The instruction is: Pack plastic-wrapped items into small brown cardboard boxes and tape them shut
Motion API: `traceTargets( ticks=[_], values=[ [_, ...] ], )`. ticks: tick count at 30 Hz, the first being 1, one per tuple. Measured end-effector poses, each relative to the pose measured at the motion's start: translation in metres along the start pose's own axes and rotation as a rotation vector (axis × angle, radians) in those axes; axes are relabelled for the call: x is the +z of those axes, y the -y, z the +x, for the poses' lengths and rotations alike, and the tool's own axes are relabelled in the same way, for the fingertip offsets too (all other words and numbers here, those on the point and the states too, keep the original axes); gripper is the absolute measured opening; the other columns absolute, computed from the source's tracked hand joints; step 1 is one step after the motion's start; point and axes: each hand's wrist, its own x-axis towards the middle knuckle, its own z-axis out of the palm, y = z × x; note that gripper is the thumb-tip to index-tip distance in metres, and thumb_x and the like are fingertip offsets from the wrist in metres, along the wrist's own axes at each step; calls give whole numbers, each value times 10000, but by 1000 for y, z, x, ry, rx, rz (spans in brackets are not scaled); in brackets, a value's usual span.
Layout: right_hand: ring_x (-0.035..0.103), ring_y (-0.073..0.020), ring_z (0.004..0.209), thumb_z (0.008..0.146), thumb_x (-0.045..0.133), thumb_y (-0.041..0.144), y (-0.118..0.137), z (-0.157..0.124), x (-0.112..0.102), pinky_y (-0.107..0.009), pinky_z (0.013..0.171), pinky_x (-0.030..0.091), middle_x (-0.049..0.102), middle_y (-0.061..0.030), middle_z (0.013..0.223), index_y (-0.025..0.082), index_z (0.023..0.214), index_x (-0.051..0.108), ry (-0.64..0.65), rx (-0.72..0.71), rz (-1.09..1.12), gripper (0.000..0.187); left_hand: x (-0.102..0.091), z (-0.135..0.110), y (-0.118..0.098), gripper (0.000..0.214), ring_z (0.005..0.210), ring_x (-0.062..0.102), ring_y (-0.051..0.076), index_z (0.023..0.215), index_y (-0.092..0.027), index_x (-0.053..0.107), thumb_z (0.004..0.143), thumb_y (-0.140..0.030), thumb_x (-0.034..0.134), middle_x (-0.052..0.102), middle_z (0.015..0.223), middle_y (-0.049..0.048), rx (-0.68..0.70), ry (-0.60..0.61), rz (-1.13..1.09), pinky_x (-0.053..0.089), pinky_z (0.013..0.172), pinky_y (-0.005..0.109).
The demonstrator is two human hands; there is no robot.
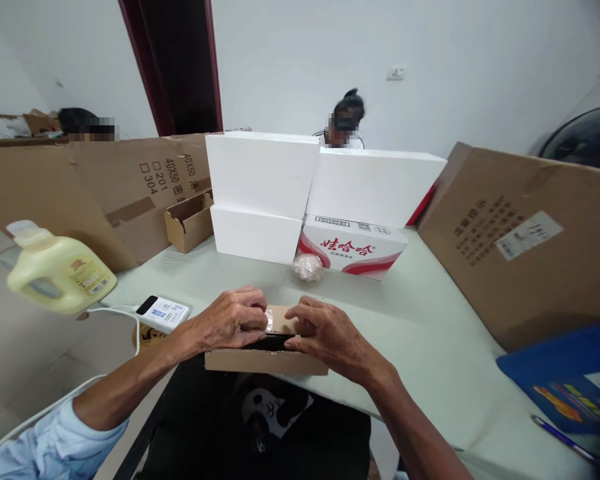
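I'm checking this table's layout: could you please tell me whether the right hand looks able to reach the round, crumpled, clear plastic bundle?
Probably yes: nothing visible stands between the right hand and the plastic bundle beyond it, though the hand would first have to leave the open brown cardboard box.

Household goods and cartons on and around a pale green table [420,320].
At the left of the frame there is a yellow detergent bottle [63,267] with a whitish cap; to its lower right lies a white power bank [163,313] with a white cable [138,333]. In the centre, two plain white boxes [263,173] are stacked, and beside them a third white box [373,187] rests upon a red-and-white Wahaha water carton [355,247]. A large brown carton [515,247] fills the right side. At the lower right are a blue package [560,373] and a pen [565,440]. A wall socket [396,73] is in the upper part, right of centre; a dark doorway [185,67] is at the upper left.
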Motion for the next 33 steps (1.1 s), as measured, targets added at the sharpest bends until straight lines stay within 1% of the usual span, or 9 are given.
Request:
traceTargets(
  ticks=[6, 10, 16, 19, 21, 24, 26, 30, 33],
  values=[
    [479, -117, 740, 806, 896, 132, 2, 7, 0, -271, 675, 300, 566, 62, 830, 212, 879, 698, 47, 43, -57, 225, 9, 4, 4, 168, 839, 637, 176, 887, -181, 767, 1004, -130, 658, 708, 961, 76, 131, -35, 37, 488, 749, 293],
    [479, -114, 738, 836, 817, 89, 4, 8, 3, -270, 687, 290, 585, 57, 817, 209, 858, 691, 29, 38, -52, 176, 11, 5, 3, 209, 842, 645, 183, 860, -186, 758, 1002, -112, 625, 721, 942, 75, 139, -25, 62, 493, 761, 307],
    [466, -102, 688, 844, 713, 57, 3, 6, 7, -269, 672, 286, 601, 57, 789, 207, 821, 667, -6, -12, -7, 158, 7, 10, -6, 310, 805, 625, 186, 754, -202, 687, 1021, -124, 549, 715, 877, 61, 41, 79, 60, 466, 743, 323],
    [463, -101, 681, 841, 718, 71, 2, 6, 9, -266, 668, 292, 605, 56, 786, 207, 818, 663, -14, -19, 2, 149, 5, 13, -9, 332, 759, 597, 188, 702, -208, 639, 1012, -142, 540, 679, 797, 50, 2, 78, -3, 444, 725, 334],
    [465, -100, 684, 843, 726, 71, 3, 6, 9, -266, 671, 292, 605, 57, 787, 208, 819, 665, -9, -11, -1, 152, 4, 15, -11, 323, 756, 598, 183, 692, -204, 631, 1000, -143, 554, 660, 781, 44, -39, 76, -74, 442, 724, 328],
    [466, -99, 695, 843, 743, 65, 5, 5, 9, -267, 681, 290, 603, 61, 793, 206, 817, 660, -6, -4, -5, 166, 3, 15, -12, 269, 784, 616, 169, 710, -190, 659, 963, -121, 598, 660, 817, 36, -132, 48, -211, 443, 725, 301],
    [459, -99, 692, 835, 763, 66, 6, 4, 9, -265, 681, 289, 596, 64, 785, 205, 812, 657, -7, -5, -3, 177, 3, 14, -10, 217, 765, 603, 151, 745, -181, 693, 936, -112, 616, 652, 831, 26, -199, 22, -306, 430, 699, 282],
    [468, -98, 692, 832, 783, 64, 9, 2, 9, -262, 684, 295, 595, 67, 791, 208, 829, 672, 5, -11, 16, 182, 2, 12, -4, 175, 725, 560, 133, 786, -167, 726, 936, -161, 637, 642, 847, 19, -329, -13, -432, 407, 661, 273],
    [479, -100, 695, 823, 798, 57, 9, 2, 10, -259, 688, 302, 601, 67, 794, 211, 839, 680, 0, -21, 15, 195, 0, 11, 2, 147, 767, 576, 148, 766, -161, 746, 897, -226, 738, 681, 861, 31, -451, -121, -574, 413, 677, 271]
  ],
)
